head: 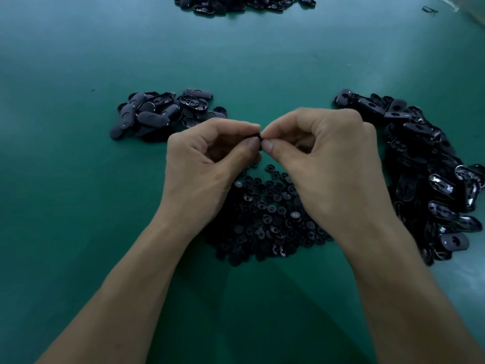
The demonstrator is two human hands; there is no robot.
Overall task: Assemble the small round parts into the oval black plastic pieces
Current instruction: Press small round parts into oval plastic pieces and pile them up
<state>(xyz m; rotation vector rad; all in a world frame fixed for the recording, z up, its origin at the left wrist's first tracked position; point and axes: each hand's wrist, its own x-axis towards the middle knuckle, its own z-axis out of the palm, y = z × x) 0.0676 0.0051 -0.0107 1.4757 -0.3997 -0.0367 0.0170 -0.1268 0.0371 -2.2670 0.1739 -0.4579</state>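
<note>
My left hand (207, 164) and my right hand (328, 158) meet fingertip to fingertip above the table, both pinching a small black part (259, 136). Only a sliver of it shows between the thumbs and forefingers, so its shape cannot be made out. Below the hands lies a heap of small round black parts (265, 219). A pile of oval black plastic pieces (430, 174) spreads along the right. A smaller pile of oval pieces (162, 114) sits to the left, just beyond my left hand.
The work surface is a green mat (78, 179). Another heap of black pieces (244, 3) lies at the far edge, top centre. A small dark item (430, 9) rests near the top right corner.
</note>
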